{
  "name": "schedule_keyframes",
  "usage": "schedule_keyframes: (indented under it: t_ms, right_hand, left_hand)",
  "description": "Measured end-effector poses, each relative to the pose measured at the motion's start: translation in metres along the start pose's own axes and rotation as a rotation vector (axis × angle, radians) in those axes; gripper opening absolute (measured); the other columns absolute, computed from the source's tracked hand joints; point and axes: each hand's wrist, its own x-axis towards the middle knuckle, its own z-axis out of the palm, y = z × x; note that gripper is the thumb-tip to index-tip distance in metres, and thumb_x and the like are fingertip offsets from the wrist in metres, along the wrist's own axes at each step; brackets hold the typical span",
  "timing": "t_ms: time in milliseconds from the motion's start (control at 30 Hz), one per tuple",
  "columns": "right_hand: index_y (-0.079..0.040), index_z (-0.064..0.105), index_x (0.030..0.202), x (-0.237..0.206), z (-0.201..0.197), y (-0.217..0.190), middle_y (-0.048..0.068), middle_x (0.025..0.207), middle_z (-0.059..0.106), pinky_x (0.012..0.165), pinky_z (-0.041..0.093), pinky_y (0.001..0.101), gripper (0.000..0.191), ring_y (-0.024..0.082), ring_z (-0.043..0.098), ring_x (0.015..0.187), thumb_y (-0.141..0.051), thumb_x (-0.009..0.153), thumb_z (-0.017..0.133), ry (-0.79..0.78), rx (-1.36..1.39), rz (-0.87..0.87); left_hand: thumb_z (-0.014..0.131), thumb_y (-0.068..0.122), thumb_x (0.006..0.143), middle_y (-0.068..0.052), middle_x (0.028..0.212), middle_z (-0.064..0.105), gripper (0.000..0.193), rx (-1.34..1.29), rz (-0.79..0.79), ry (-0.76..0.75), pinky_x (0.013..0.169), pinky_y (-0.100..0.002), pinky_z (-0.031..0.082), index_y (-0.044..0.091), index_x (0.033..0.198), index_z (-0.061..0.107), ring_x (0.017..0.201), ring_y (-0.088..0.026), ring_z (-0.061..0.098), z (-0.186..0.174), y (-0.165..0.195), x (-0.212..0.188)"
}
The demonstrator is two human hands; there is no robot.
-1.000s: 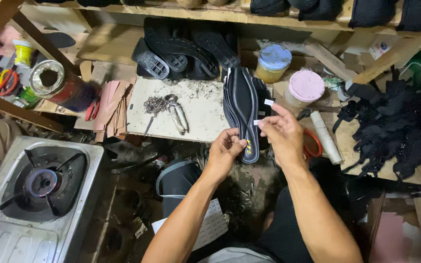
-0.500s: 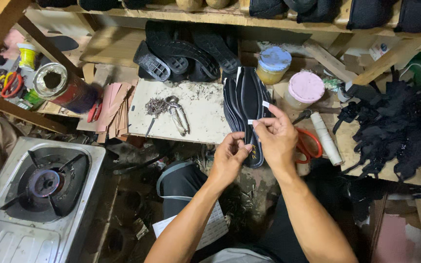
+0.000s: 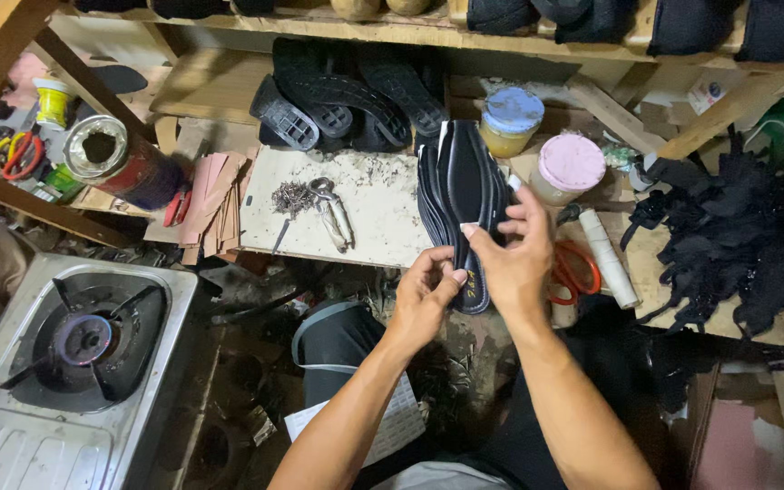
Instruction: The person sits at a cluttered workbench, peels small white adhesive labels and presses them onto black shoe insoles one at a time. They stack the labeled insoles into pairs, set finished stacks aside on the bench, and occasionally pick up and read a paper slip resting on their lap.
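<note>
Cluttered wooden shelving fills the top of the head view, with a pale work board (image 3: 383, 213) at centre carrying a heap of small nails (image 3: 294, 194) and a pair of pincers (image 3: 330, 210). Just right of centre, a stack of black insoles (image 3: 465, 186) is held over the board's right edge, toe ends pointing toward the top of the frame. Left hand (image 3: 426, 298) pinches the heel end from below — fingers curled shut on it. Right hand (image 3: 516, 259) grips the stack from the right, thumb across the top insole. At upper right of the hands stand two lidded jars — one blue-topped (image 3: 510, 120), one pink-topped (image 3: 567, 166). Orange-handled scissors (image 3: 571, 272) lie beside the right wrist. A gas stove (image 3: 65, 358) sits at lower left, and a pile of black straps (image 3: 741, 231) at right.
</note>
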Motion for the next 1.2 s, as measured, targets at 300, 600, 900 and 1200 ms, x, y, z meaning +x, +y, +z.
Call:
schedule_keyframes:
  t_ms: [300,600,900,1200]
  right_hand:
    - [0.0,0.045,0.149,0.045,-0.03,0.038,0.015,0.107,0.068,0.082,0.061,0.0325,0.074,0.02,0.07,0.092,0.009,0.082,0.074,0.003,0.459,0.467]
    - [-0.007,0.03,0.158,0.069,-0.015,0.073,0.021,0.121,0.065,0.089,0.058,0.0333,0.089,0.022,0.068,0.1,0.0,0.083,0.078,-0.054,0.108,0.435]
    - [-0.004,0.048,0.15,0.028,-0.001,0.052,0.009,0.101,0.074,0.077,0.058,0.0326,0.069,0.016,0.07,0.084,-0.007,0.089,0.08,-0.268,-0.182,0.174]
    - [-0.002,0.06,0.139,0.0,0.0,0.044,0.006,0.092,0.074,0.07,0.056,0.025,0.059,0.011,0.066,0.074,-0.003,0.082,0.078,-0.316,-0.047,0.198]
  left_hand:
    - [0.074,0.01,0.092,0.004,0.088,0.055,0.039,0.087,-0.077,0.043,0.077,-0.021,0.047,0.0,0.128,0.062,0.082,-0.006,0.052,-0.015,0.006,0.008]
    - [0.079,0.009,0.086,-0.001,0.095,0.06,0.05,0.159,-0.042,0.116,0.083,-0.024,0.05,-0.004,0.13,0.057,0.089,-0.01,0.058,-0.01,0.002,0.028]
    - [0.077,0.008,0.086,-0.005,0.096,0.063,0.054,0.225,-0.093,0.109,0.081,-0.026,0.053,-0.007,0.133,0.055,0.088,-0.012,0.061,-0.008,0.01,0.033]
    - [0.068,-0.004,0.088,-0.003,0.092,0.063,0.047,-0.055,-0.156,0.105,0.07,-0.023,0.05,-0.007,0.133,0.054,0.08,-0.011,0.061,-0.016,0.004,0.036]
